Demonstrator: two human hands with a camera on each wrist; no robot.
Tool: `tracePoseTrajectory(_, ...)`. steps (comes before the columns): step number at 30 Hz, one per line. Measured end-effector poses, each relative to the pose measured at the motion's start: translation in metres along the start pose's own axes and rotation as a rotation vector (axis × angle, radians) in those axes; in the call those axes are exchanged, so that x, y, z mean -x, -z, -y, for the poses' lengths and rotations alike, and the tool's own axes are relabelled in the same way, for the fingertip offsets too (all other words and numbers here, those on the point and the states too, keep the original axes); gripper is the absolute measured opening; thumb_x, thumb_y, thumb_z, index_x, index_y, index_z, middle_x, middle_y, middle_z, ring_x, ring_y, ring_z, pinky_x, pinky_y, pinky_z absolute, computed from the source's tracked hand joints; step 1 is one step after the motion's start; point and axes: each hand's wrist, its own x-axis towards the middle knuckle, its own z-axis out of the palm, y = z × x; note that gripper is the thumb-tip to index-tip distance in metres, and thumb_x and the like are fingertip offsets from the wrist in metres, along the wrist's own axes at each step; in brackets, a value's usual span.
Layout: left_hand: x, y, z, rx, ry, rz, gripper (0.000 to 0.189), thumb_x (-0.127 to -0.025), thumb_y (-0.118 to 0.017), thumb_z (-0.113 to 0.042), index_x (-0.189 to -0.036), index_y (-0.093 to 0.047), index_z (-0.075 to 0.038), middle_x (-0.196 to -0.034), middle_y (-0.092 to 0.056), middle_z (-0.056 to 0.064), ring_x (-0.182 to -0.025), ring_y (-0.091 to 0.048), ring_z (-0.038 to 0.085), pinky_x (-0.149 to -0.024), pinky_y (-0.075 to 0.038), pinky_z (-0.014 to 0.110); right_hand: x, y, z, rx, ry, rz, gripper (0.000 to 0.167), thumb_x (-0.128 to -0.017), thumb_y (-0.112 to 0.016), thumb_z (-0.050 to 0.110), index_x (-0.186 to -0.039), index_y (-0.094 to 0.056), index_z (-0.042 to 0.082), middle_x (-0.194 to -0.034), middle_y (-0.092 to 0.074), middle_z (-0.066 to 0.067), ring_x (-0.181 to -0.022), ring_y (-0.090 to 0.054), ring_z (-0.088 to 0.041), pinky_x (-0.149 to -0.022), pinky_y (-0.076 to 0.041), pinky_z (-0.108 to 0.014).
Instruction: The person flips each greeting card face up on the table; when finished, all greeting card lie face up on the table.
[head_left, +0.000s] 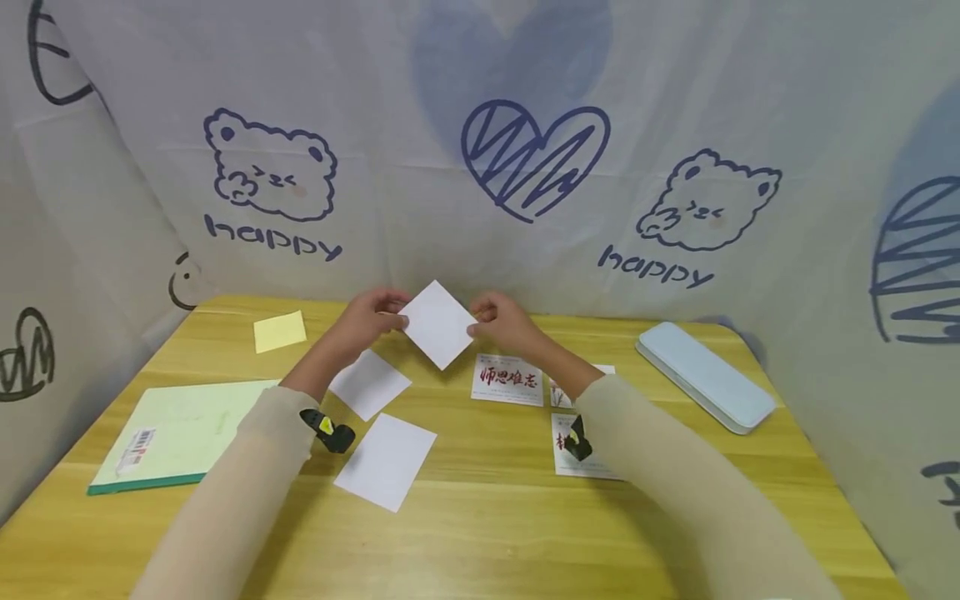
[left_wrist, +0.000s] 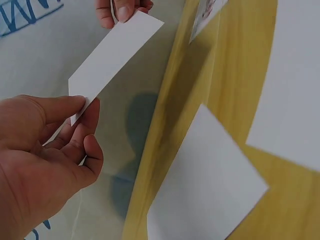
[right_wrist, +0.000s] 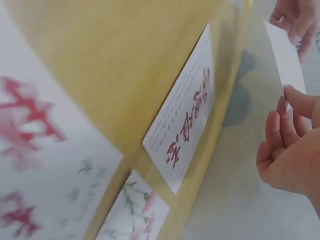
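Note:
A blank white card (head_left: 438,325) is held up near the table's back edge, turned so one corner points down. My left hand (head_left: 369,321) pinches its left corner between thumb and fingers. At the opposite corner, the right hand (head_left: 510,323) pinches it the same way, as the right wrist view also shows at the card (right_wrist: 287,60). Two more blank white cards, one (head_left: 370,384) below the left hand and another (head_left: 386,461) closer to me, lie on the table. Under the right forearm are printed cards with red characters, including one (head_left: 507,380) whose face shows fully.
A pale green notebook (head_left: 187,425) lies at the left, partly behind the left sleeve. Behind it sits a small yellow paper (head_left: 280,332). On the right is a light blue case (head_left: 705,377). A printed cloth (head_left: 390,125) hangs behind the wooden table (head_left: 495,533).

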Motion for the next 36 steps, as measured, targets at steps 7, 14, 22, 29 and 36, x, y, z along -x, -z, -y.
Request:
tracePoseTrajectory(7, 0.028, -0.021, -0.016, 0.053, -0.041, 0.040, 0.040, -0.097, -0.063, -0.008, -0.136, -0.056, 0.000, -0.121, -0.059, 0.018, -0.106, -0.058, 0.024, -0.093, -0.050, 0.036, 0.048, 0.017, 0.003, -0.064, 0.089, 0.051, 0.023, -0.093, -0.071, 0.008, -0.115, -0.067, 0.003, -0.101, -0.065, -0.011, -0.092, -0.061, -0.019, -0.083, -0.055, -0.033)
tracePoseTrajectory(14, 0.054, -0.046, -0.033, 0.105, -0.015, 0.073, 0.040, -0.096, -0.066, -0.011, -0.135, -0.058, -0.006, -0.121, -0.059, 0.014, -0.105, -0.059, 0.024, -0.099, -0.047, 0.049, 0.103, 0.034, 0.006, -0.023, 0.134, 0.038, 0.028, -0.094, -0.072, 0.017, -0.121, -0.069, 0.010, -0.108, -0.067, -0.007, -0.093, -0.059, -0.019, -0.080, -0.053, -0.034)
tracePoseTrajectory(22, 0.071, -0.068, -0.040, 0.144, -0.042, 0.139, 0.039, -0.095, -0.067, -0.011, -0.133, -0.059, -0.007, -0.119, -0.059, 0.012, -0.105, -0.062, 0.022, -0.101, -0.048, 0.046, 0.149, 0.049, -0.001, 0.001, 0.279, 0.055, 0.029, -0.093, -0.073, 0.015, -0.121, -0.068, 0.016, -0.119, -0.065, -0.001, -0.105, -0.058, -0.021, -0.089, -0.052, -0.028)
tracePoseTrajectory(29, 0.082, -0.086, -0.043, 0.155, -0.033, 0.171, 0.036, -0.095, -0.068, -0.010, -0.130, -0.062, -0.008, -0.120, -0.060, 0.011, -0.101, -0.062, 0.020, -0.100, -0.050, 0.046, 0.177, 0.055, -0.013, 0.088, 0.399, 0.093, 0.030, -0.090, -0.076, 0.011, -0.119, -0.070, 0.017, -0.124, -0.064, -0.001, -0.098, -0.061, -0.018, -0.098, -0.048, -0.023)
tracePoseTrajectory(36, 0.085, -0.092, -0.041, 0.139, -0.022, 0.206, 0.035, -0.095, -0.067, -0.011, -0.130, -0.062, -0.010, -0.126, -0.059, 0.012, -0.104, -0.061, 0.021, -0.100, -0.049, 0.046, 0.188, 0.054, -0.019, 0.132, 0.484, 0.074, 0.027, -0.090, -0.075, 0.009, -0.116, -0.071, 0.016, -0.123, -0.064, -0.003, -0.115, -0.055, -0.013, -0.082, -0.053, -0.022)
